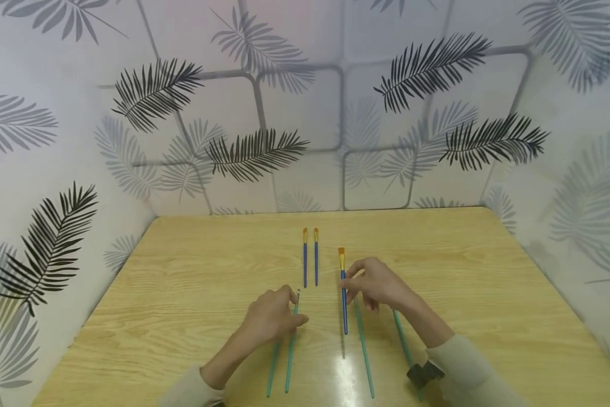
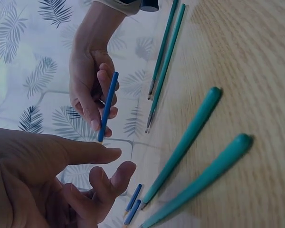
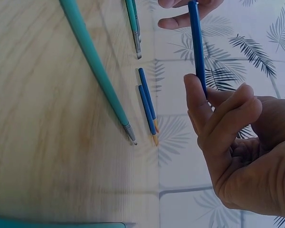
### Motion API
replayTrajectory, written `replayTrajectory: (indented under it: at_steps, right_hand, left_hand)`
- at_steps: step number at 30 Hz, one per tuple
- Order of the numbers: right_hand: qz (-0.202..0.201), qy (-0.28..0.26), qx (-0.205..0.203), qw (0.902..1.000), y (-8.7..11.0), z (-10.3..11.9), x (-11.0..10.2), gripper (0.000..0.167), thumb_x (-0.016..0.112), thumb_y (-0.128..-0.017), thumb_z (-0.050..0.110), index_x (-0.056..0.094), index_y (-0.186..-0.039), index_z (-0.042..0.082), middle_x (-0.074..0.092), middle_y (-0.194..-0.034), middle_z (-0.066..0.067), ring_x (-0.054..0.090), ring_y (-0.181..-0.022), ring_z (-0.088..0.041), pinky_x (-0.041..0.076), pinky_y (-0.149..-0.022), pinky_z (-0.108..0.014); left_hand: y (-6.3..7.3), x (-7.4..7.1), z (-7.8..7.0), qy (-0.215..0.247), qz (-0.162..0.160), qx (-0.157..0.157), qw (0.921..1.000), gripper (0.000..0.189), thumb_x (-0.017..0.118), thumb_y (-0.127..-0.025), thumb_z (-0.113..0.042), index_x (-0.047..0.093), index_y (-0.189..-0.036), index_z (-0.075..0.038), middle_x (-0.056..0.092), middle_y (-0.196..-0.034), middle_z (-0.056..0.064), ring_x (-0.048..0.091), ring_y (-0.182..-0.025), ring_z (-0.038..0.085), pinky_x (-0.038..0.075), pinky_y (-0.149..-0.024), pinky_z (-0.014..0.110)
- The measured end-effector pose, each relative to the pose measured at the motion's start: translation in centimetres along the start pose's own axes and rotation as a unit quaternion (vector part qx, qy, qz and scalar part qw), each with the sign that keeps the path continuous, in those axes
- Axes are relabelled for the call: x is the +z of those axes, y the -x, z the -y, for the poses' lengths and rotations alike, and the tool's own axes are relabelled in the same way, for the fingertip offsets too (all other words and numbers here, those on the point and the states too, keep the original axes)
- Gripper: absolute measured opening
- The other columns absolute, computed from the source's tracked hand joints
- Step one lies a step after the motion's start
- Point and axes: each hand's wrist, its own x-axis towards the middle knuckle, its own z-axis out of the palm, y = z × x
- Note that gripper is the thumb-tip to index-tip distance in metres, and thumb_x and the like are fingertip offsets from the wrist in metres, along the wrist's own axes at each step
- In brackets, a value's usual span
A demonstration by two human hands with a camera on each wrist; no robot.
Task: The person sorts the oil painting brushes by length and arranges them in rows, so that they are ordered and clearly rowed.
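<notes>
My right hand [image 1: 378, 282] pinches a blue-handled paintbrush [image 1: 344, 308] between thumb and fingers, its flat orange bristles pointing away from me. In the right wrist view this blue handle [image 3: 198, 47] is clear of the table. My left hand [image 1: 266, 319], fingers loosely bent and holding nothing, hovers over two green-handled paintbrushes [image 1: 290, 367]; the left wrist view shows a gap between the left hand [image 2: 33, 175] and the green handles [image 2: 185, 142]. Under and beside my right hand lie another green paintbrush [image 1: 364, 350] and a second one [image 1: 402, 339], partly hidden by the wrist.
Two more blue-handled paintbrushes [image 1: 305, 265] lie side by side farther back on the wood-grain table [image 1: 198, 254]. Leaf-patterned wall covering [image 1: 299, 113] rises behind the table's back edge and along both sides. A dark strap [image 1: 425, 374] sits at my right wrist.
</notes>
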Motion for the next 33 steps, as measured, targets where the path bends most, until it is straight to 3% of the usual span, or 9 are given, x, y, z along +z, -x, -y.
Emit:
replayTrajectory:
  at_steps: [6,16,24,33]
  right_hand:
    - [-0.009,-0.001,0.002,1.0,-0.2,0.2,-0.4,0.034,0.066,-0.097,0.02,0.059,-0.12,-0.005,0.075,-0.078,-0.014,0.047,-0.035,-0.008,0.043,-0.035,-0.026]
    - [-0.027,0.004,-0.004,0.9996,-0.7,0.4,-1.1,0.037,0.066,-0.097,0.019,0.058,-0.123,-0.006,0.075,-0.08,-0.015,0.047,-0.035,-0.009,0.042,-0.035,-0.025]
    - [-0.039,0.014,0.006,0.9991,-1.5,0.5,-1.5,0.035,0.065,-0.097,0.019,0.058,-0.122,-0.005,0.076,-0.081,-0.015,0.048,-0.036,-0.009,0.043,-0.037,-0.024]
    - [-0.042,0.008,0.008,0.999,-2.1,0.4,-1.8,0.034,0.065,-0.097,0.019,0.057,-0.121,-0.004,0.075,-0.086,-0.022,0.048,-0.037,-0.009,0.042,-0.037,-0.022]
  left_hand:
    - [0.1,0.1,-0.6,0.042,0.021,0.029,0.9985,0.046,0.073,-0.089,-0.023,0.06,-0.116,0.012,0.072,-0.064,0.007,0.065,-0.042,0.02,0.046,-0.038,0.019]
    - [0.0,1.3,-1.9,0.063,0.046,0.007,0.997,0.046,0.074,-0.088,-0.027,0.061,-0.116,0.007,0.071,-0.064,0.003,0.065,-0.046,0.018,0.057,-0.05,0.03]
    - [-0.4,2.5,-2.9,0.067,0.067,-0.005,0.9954,0.045,0.075,-0.087,-0.026,0.062,-0.116,0.006,0.071,-0.063,0.002,0.066,-0.047,0.018,0.052,-0.044,0.023]
    - [-0.7,4.0,-4.0,0.056,0.096,0.005,0.9938,0.046,0.076,-0.085,-0.025,0.062,-0.115,0.006,0.069,-0.06,0.001,0.065,-0.047,0.014,0.052,-0.045,0.022]
